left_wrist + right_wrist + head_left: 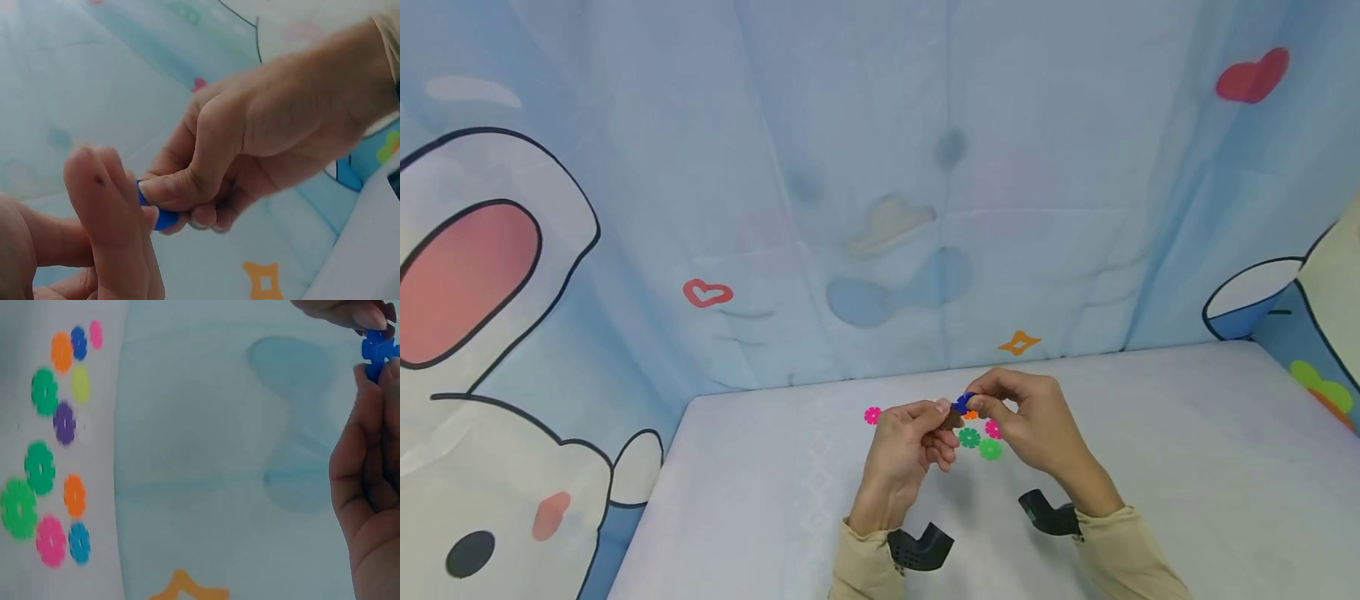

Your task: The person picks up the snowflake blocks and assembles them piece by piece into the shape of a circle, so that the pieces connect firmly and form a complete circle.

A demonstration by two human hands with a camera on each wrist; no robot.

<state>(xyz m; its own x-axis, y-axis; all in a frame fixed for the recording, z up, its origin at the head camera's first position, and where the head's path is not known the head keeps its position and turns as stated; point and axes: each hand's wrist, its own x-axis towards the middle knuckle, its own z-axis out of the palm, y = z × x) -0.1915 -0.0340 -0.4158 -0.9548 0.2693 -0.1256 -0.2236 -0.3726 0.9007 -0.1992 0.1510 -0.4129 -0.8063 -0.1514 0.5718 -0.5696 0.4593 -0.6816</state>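
I have my right hand (1033, 421) pinching a blue notched disc (379, 351) above the white table (737, 500), my left hand (901, 446) meeting it, pinching a seemingly brown disc (952, 418). From the blue one, a dark-green disc (969, 437) lies at six o'clock, a pink disc (872, 415) at nine.

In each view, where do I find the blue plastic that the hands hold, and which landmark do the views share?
Head: blue plastic below centre, slightly right, between left hand and right hand.
Left wrist: blue plastic left of centre, lower half, partly hidden.
Right wrist: blue plastic upper right, at the edge.
Shared landmark: the orange star print, at the bottom edge in both wrist views.
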